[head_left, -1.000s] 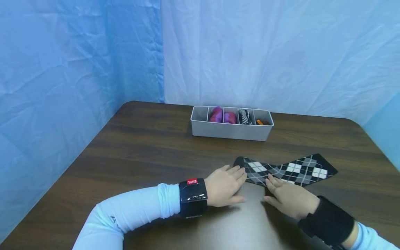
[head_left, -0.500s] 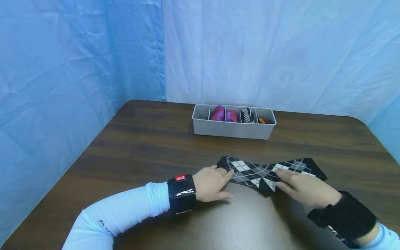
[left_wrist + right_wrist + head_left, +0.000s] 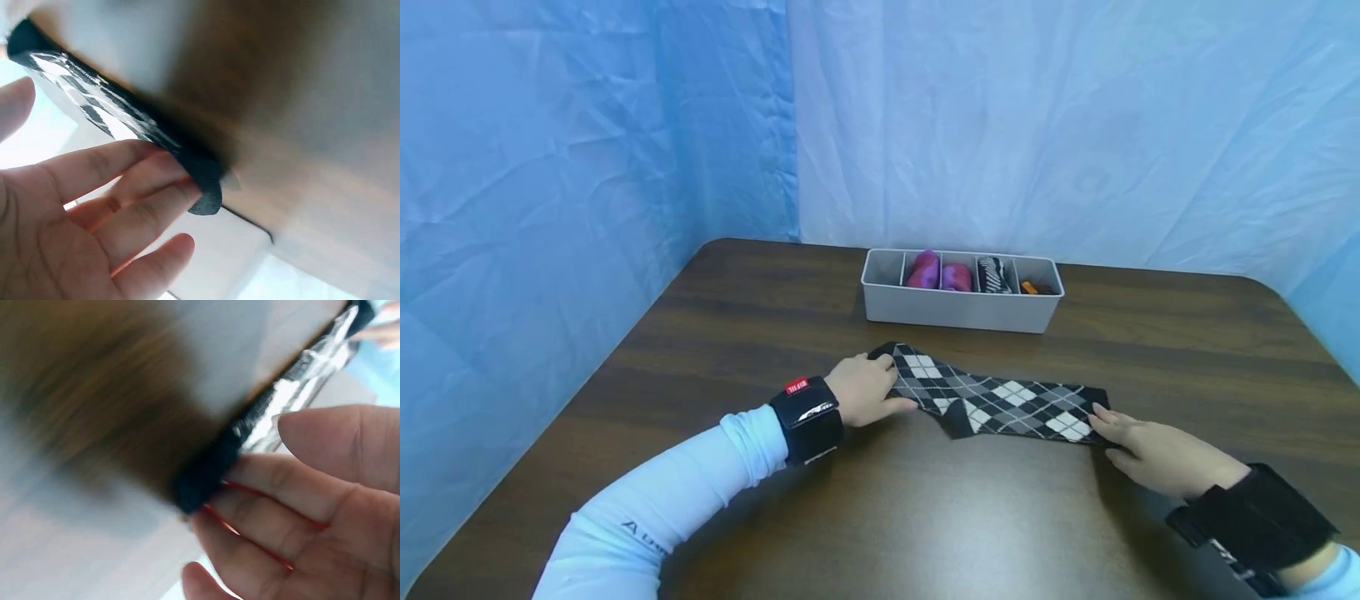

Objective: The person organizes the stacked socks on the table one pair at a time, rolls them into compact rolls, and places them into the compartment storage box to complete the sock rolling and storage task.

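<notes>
A black, grey and white argyle sock (image 3: 1007, 404) lies flat across the table, its dark heel patch pointing toward me. At its left, toe end, my left hand (image 3: 863, 390) touches the dark tip with fairly straight fingers, which the left wrist view shows against the black toe (image 3: 206, 187). My right hand (image 3: 1165, 454) has its fingertips on the black cuff at the other end. Seen from the right wrist, the extended fingers (image 3: 269, 487) press against that cuff (image 3: 206, 475), with the thumb apart from the cloth.
Beyond the sock stands a grey divided box (image 3: 955, 310). Its compartments hold two pinkish-purple rolls, a black-and-white striped roll (image 3: 992, 275) and a small dark and orange item (image 3: 1033, 287). Blue sheeting (image 3: 587, 125) hangs behind and left of the dark wooden table (image 3: 760, 333).
The sock has shifted left and turned, its toe farther from me and its cuff nearer. My left hand moved left and away with the toe; my right hand slid right to the cuff.
</notes>
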A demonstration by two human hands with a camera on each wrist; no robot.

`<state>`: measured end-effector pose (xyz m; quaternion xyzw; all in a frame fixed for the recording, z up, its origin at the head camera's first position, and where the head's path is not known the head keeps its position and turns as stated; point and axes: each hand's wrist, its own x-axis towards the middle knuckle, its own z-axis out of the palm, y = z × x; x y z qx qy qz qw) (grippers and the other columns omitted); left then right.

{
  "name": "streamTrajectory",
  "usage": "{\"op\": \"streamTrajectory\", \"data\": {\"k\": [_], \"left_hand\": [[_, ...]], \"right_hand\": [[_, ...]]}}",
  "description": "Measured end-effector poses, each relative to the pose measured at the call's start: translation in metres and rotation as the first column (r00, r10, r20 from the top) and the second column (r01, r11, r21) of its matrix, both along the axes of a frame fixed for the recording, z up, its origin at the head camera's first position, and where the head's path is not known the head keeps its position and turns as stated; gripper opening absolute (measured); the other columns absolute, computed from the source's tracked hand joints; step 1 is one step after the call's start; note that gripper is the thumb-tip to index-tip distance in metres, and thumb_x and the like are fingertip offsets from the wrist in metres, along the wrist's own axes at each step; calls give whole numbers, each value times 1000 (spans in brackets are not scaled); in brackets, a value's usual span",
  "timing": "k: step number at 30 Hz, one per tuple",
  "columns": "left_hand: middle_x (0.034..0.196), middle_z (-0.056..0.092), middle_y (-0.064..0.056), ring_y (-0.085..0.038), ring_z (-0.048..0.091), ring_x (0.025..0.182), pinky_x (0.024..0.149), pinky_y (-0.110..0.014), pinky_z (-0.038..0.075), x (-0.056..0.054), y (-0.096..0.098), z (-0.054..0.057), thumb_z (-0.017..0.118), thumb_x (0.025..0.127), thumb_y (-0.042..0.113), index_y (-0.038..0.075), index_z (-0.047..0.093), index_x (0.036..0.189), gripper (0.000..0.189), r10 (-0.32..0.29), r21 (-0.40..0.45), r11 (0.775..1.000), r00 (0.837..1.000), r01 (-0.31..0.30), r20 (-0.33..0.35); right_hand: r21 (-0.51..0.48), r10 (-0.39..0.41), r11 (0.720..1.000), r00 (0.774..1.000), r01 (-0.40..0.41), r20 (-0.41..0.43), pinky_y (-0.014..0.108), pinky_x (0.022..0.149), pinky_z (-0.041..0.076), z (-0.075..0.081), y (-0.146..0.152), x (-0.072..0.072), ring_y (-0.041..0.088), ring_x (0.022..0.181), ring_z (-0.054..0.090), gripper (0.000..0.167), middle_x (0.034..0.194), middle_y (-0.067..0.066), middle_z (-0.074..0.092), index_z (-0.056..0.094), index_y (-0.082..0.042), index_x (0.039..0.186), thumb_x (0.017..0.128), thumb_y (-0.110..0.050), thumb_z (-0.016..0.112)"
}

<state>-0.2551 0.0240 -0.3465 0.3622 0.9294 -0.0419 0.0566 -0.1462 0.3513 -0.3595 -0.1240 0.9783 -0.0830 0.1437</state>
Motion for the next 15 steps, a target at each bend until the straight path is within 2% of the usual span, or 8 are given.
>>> {"op": "streamTrajectory", "data": {"k": [3,5,6,8,10,13,15], "left_hand": [[110,56,-11,-24,53,101,95,-37,34,-14,2,-1,38,82,55,6,58,108,59,67,-6,998,998,-67,-9],[103,58,-10,-23,54,96,91,-36,37,-25,5,-3,37,83,54,6,61,102,57,96,-15,995,995,-96,-5],[101,59,-10,-23,55,93,89,-36,39,-30,7,-4,37,83,54,6,61,100,56,105,-18,994,994,-105,-1],[101,59,-10,-23,55,93,84,-36,41,-40,13,-6,36,83,54,6,60,102,56,121,-35,992,993,-121,7],[106,58,-10,-23,54,97,83,-36,42,-48,20,-7,36,84,53,7,55,110,56,126,-50,991,992,-124,24],[121,51,-9,-22,48,110,91,-37,37,-53,31,-1,35,85,51,10,45,123,57,136,-80,988,989,-131,57],[125,47,-8,-21,44,115,94,-36,35,-54,38,4,36,86,50,12,42,126,56,138,-94,987,988,-131,74]], "right_hand": [[33,42,999,999,-42,-14,51,86,36,5,-15,8,41,113,40,42,126,24,40,47,2,119,81,-15,52],[58,72,996,997,-71,-19,40,75,46,6,-27,15,31,91,58,38,121,24,47,52,2,114,80,-16,55],[77,85,994,996,-83,-22,34,66,48,7,-34,18,25,77,61,36,116,23,51,56,1,110,78,-17,56],[113,119,987,993,-115,-23,28,53,45,7,-48,25,14,58,56,29,103,19,60,62,-3,100,75,-17,61],[121,154,981,988,-149,-27,24,44,37,6,-61,32,6,47,43,18,84,10,65,66,-8,86,71,-17,64],[144,164,976,986,-165,13,26,47,39,7,-82,40,5,50,43,6,61,-4,58,63,-15,70,68,-20,67],[134,210,968,977,-214,48,24,46,38,6,-93,45,5,47,39,7,55,-7,52,61,-17,66,69,-21,66]]}}
